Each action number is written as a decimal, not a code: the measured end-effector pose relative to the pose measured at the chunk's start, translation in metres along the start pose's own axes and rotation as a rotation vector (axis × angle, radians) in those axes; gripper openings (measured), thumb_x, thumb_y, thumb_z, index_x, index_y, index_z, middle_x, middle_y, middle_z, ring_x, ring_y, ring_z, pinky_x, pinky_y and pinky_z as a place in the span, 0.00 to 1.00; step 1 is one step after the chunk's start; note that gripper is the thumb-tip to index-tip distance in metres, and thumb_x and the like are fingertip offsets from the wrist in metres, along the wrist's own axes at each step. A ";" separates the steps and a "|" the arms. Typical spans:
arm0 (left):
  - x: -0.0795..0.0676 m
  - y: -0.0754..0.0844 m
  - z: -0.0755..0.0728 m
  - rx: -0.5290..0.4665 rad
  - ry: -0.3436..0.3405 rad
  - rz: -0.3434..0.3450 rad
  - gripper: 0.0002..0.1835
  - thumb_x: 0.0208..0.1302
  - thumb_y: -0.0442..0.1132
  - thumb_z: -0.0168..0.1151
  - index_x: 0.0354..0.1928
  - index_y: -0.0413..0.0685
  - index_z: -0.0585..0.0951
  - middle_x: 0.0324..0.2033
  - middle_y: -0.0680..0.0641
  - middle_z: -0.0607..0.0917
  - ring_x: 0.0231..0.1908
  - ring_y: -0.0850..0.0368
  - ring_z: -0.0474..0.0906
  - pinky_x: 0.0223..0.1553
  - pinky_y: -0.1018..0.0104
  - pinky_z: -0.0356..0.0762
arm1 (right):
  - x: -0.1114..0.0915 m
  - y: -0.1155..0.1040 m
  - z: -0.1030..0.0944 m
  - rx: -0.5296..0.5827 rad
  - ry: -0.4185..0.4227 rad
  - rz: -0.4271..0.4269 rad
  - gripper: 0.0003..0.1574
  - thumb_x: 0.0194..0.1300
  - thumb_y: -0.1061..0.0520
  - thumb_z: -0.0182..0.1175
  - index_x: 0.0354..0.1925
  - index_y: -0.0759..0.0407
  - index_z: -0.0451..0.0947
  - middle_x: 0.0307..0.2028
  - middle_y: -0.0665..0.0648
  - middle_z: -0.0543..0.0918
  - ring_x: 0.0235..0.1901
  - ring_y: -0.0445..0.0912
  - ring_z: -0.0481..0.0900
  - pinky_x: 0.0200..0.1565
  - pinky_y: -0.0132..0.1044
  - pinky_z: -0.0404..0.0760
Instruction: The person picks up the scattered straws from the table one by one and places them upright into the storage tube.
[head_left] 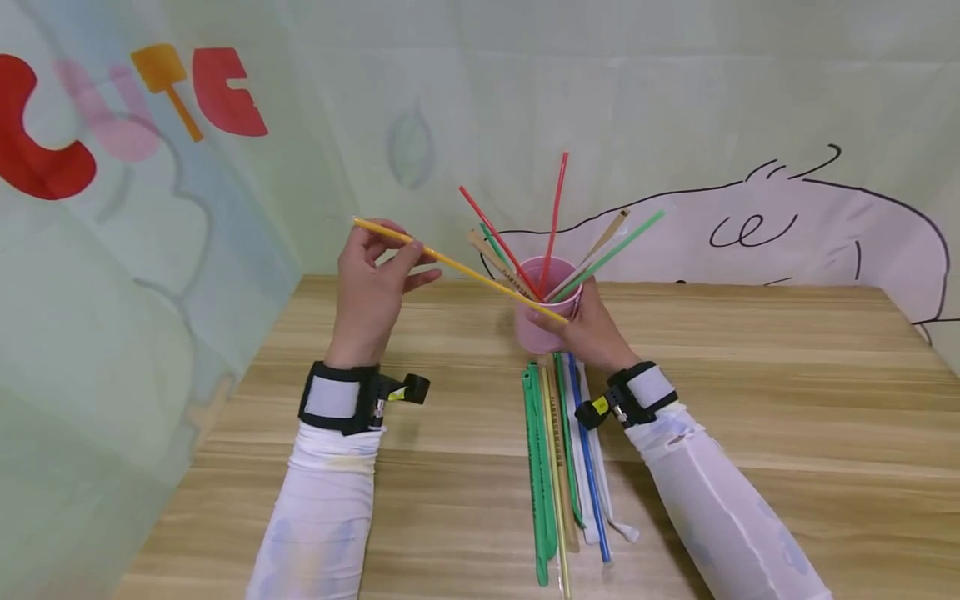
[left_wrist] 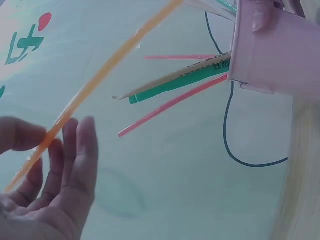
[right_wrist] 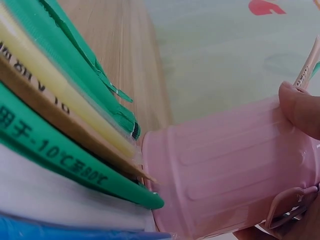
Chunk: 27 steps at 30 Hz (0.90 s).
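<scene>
My left hand (head_left: 371, 279) pinches a long yellow-orange straw (head_left: 465, 268) between thumb and fingertips. The straw slants down to the right, its lower end overlapping the rim of a pink ribbed bucket (head_left: 530, 335) in the head view. Round the bucket's side, my right hand (head_left: 595, 335) grips it, thumb (right_wrist: 300, 110) near the rim in the right wrist view. Standing fanned out inside the bucket are red straws (head_left: 557, 204), a green straw (head_left: 637, 229) and several paper-wrapped ones. Their lower ends are hidden by the bucket wall.
In front of the bucket, several straws lie side by side on the wooden table (head_left: 450, 500): green-wrapped (head_left: 536, 475), yellow, brown, white and a blue straw (head_left: 588, 467). A printed cloth backdrop (head_left: 375, 100) stands behind and to the left.
</scene>
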<state>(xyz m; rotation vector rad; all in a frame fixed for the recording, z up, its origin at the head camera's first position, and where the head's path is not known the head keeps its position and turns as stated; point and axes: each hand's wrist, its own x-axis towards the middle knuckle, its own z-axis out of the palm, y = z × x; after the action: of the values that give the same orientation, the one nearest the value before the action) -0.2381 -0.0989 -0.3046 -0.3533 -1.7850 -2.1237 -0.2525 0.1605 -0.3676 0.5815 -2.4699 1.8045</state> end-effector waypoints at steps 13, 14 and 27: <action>0.006 -0.007 0.016 0.247 0.047 0.161 0.11 0.68 0.34 0.56 0.49 0.42 0.67 0.41 0.43 0.74 0.40 0.49 0.80 0.40 0.59 0.85 | 0.000 0.002 0.000 -0.010 0.009 0.020 0.50 0.61 0.61 0.65 0.70 0.66 0.45 0.64 0.69 0.63 0.61 0.57 0.62 0.64 0.60 0.64; 0.005 -0.006 0.019 0.274 0.035 0.159 0.11 0.68 0.33 0.56 0.49 0.40 0.67 0.41 0.43 0.74 0.40 0.49 0.80 0.40 0.58 0.85 | 0.000 0.002 0.000 -0.011 0.010 0.018 0.50 0.60 0.61 0.65 0.70 0.66 0.45 0.64 0.69 0.63 0.61 0.57 0.62 0.64 0.60 0.64; 0.007 -0.026 0.044 0.426 -0.043 0.149 0.15 0.69 0.34 0.56 0.52 0.36 0.67 0.44 0.39 0.75 0.41 0.52 0.81 0.40 0.57 0.85 | 0.014 0.037 0.001 -0.048 0.034 -0.010 0.52 0.59 0.55 0.68 0.70 0.56 0.47 0.62 0.60 0.66 0.59 0.46 0.64 0.63 0.56 0.66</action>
<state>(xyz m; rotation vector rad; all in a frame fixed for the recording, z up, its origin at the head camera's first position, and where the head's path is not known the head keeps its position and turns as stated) -0.2567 -0.0527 -0.3178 -0.4048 -2.0994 -1.5935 -0.2770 0.1657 -0.3987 0.5544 -2.4764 1.7308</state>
